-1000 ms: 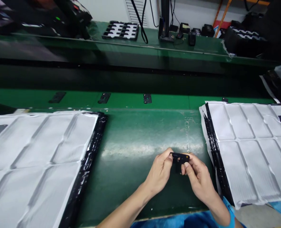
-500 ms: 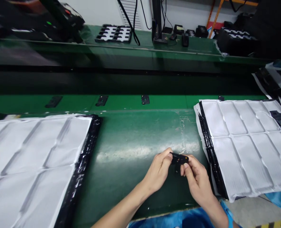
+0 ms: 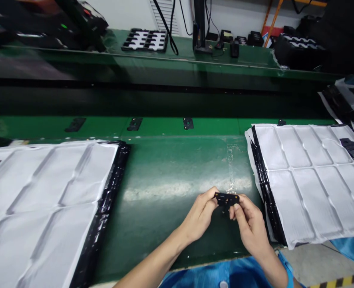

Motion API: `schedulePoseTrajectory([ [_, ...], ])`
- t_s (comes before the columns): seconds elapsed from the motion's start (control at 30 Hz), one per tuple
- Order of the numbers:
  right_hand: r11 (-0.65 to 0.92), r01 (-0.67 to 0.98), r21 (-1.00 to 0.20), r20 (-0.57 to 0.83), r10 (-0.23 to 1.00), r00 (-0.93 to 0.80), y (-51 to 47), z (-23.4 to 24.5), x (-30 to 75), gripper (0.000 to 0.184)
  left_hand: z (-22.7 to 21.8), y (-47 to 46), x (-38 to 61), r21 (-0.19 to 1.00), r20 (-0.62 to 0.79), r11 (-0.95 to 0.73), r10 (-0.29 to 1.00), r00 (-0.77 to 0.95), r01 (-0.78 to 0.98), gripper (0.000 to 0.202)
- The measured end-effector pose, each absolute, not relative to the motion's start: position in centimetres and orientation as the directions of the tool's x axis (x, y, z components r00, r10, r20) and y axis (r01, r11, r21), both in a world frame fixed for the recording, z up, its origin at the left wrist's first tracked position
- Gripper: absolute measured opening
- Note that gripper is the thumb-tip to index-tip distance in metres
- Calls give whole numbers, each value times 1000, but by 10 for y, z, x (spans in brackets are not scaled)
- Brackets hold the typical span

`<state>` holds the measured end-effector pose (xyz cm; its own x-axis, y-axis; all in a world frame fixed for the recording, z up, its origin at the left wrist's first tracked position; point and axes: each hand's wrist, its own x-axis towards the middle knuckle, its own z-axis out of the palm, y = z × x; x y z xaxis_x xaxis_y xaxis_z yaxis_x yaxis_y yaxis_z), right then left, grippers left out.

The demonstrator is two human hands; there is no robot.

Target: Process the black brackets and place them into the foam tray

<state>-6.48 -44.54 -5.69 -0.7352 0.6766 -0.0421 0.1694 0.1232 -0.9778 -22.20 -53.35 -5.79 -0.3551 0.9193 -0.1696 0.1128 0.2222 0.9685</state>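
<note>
Over green tabletop point(image 3: 165, 166), black part point(image 3: 226, 198), underside indistinct, in pinch of left hand point(image 3: 201, 214) and right hand point(image 3: 251, 224).

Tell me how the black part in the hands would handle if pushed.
The black part is probably light: the left hand and right hand pinch it by its ends. It looks stiff, its upper edge straight between them. Its angular outline suggests sliding rather than rolling.

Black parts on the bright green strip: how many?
4: far-left part, left-middle part, middle part, and right part, partly hidden behind the right white tray. More may be hidden there.
</note>
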Motion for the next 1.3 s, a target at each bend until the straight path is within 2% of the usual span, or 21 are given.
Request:
schedulePoseTrajectory([
  [0.13, 111, 176, -978, -43, 722, -691, -444, -56, -60, 29, -56, -534, -224, 969, -168, 210, 948, -269, 132, 16],
  [0.27, 97, 181, -979, -28, 811, -584, -443, -57, -58, 27, -56, -536, -228, 929, -216, 271, 950, -226, 252, 9],
  [0.4, 72, 137, -988, -5, 869, -495, -443, -61, -63, 24, -49, -534, -234, 917, -113, 181, 972, -205, 356, 23],
  [0.47, 68, 113, -991, 3, 865, -501, -443, -63, -65, 23, -45, -530, -235, 929, -50, 123, 976, -211, 349, 31],
  [0.53, 80, 104, -991, 14, 852, -524, -442, -65, -66, 19, -43, -525, -234, 939, -37, 115, 971, -237, 325, 22],
  [0.73, 151, 164, -975, 36, 832, -554, -440, -67, -59, 21, -45, -516, -223, 950, -98, 159, 969, -226, 270, 21],
  [0.83, 134, 171, -976, 19, 837, -547, -440, -65, -59, 28, -43, -514, -219, 962, -101, 145, 976, -193, 233, 19],
  [0.93, 113, 177, -978, -5, 830, -558, -440, -65, -57, 24, -42, -514, -219, 963, -112, 157, 972, -204, 218, 15],
  [1.0, 171, 217, -961, 9, 803, -595, -439, -64, -53, 19, -43, -516, -223, 962, -126, 181, 958, -257, 203, 23],
  [1.17, 445, 321, -836, 145, 744, -652, -438, -58, -40, 34, -48, -525, -230, 945, -66, 197, 897, -437, 261, 22],
  [1.3, 457, 300, -838, 208, 774, -598, -438, -49, -48, 36, -44, -530, -227, 955, -124, 227, 893, -432, 194, 26],
])
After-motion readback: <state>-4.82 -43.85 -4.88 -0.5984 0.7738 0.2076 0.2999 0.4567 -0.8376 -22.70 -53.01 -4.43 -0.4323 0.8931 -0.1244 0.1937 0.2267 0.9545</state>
